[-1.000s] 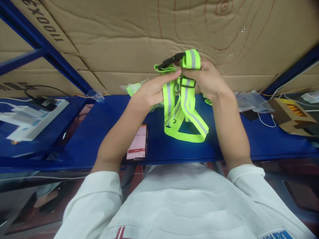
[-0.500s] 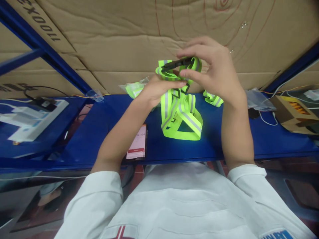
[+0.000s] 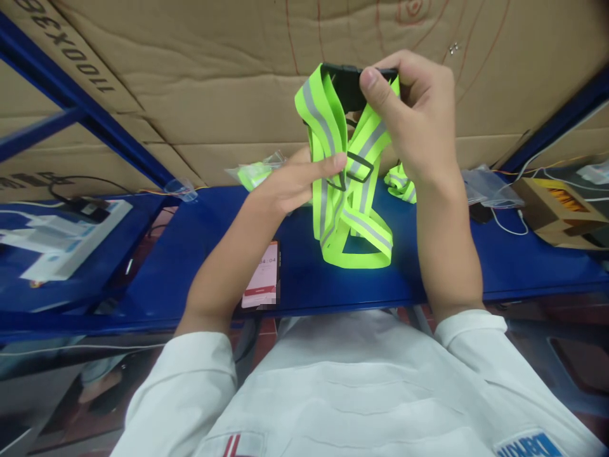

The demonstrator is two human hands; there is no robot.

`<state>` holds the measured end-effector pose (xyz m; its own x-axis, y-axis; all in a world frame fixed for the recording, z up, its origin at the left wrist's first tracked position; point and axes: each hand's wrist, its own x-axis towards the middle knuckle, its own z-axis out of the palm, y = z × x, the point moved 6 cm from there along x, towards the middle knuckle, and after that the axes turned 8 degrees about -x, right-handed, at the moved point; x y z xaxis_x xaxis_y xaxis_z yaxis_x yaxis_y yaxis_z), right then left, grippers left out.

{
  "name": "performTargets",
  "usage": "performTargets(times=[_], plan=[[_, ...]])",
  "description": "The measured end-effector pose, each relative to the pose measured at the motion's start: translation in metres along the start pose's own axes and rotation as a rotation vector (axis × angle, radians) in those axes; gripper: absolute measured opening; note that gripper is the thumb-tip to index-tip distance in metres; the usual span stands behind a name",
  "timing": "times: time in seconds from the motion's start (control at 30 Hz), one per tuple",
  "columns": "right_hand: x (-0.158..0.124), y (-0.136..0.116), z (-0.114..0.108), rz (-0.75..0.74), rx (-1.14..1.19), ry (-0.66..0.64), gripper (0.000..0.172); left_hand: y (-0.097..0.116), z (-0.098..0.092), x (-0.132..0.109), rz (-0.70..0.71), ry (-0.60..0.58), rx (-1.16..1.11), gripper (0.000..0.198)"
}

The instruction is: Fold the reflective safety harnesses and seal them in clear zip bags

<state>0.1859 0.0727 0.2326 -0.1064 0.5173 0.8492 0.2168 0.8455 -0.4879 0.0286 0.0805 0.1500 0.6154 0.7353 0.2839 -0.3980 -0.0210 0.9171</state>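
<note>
A neon-yellow reflective harness [image 3: 366, 225] with grey stripes hangs in loops over the table, its lower loop near the tabletop. My right hand [image 3: 419, 108] pinches its black buckle [image 3: 349, 86] at the top, thumb in front and fingers behind. Lower down, my left hand [image 3: 304, 174] is closed around the straps from the left, with its thumb across the front. Black slider rings [image 3: 360, 168] sit on the straps beside that thumb. The left fingers behind the straps are mostly hidden.
On the blue table [image 3: 190, 228] are a phone [image 3: 261, 279], a clear cup [image 3: 183, 189], a bagged neon bundle [image 3: 257, 174] and another neon bundle [image 3: 400, 184]. A power strip [image 3: 80, 238] lies left; plastic bags [image 3: 490, 187] and an open carton [image 3: 561, 212] right. Cardboard [image 3: 214, 108] stands behind.
My right hand has closed on the buckle, which has risen and turned its broad side toward me. The straps now stretch upward in longer loops. My left hand remains on the straps, slightly lower.
</note>
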Motion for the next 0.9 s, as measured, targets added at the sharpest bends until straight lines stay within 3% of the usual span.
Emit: performTargets(times=[0.07,0.17,0.3,0.4,0.57,0.73,0.8,0.9], plan=[[-0.002,-0.001,0.002,0.068,0.05,-0.045,0.032,0.005,-0.001,-0.001,0.049,0.031,-0.009,0.052],[-0.005,-0.002,0.002,0.173,-0.081,-0.055,0.024,0.008,0.0,-0.001,0.142,0.105,-0.034,0.045],[-0.004,-0.006,-0.001,0.132,-0.269,0.037,0.024,-0.003,0.006,0.002,0.112,0.113,-0.064,0.044],[-0.004,-0.005,0.001,0.121,-0.191,0.05,0.025,-0.009,0.008,0.003,0.053,0.138,-0.011,0.057],[-0.002,0.006,0.002,0.23,-0.008,0.048,0.035,-0.003,0.014,-0.001,0.091,0.15,0.097,0.048],[-0.002,0.033,0.001,0.442,0.075,-0.003,0.026,-0.005,0.02,-0.006,0.038,0.104,0.147,0.054],[-0.001,0.035,-0.002,0.402,0.061,-0.006,0.02,-0.006,0.02,-0.005,0.04,0.099,0.128,0.058],[0.0,0.02,-0.004,0.203,-0.085,0.018,0.018,-0.014,0.021,0.0,0.015,0.096,0.017,0.06]])
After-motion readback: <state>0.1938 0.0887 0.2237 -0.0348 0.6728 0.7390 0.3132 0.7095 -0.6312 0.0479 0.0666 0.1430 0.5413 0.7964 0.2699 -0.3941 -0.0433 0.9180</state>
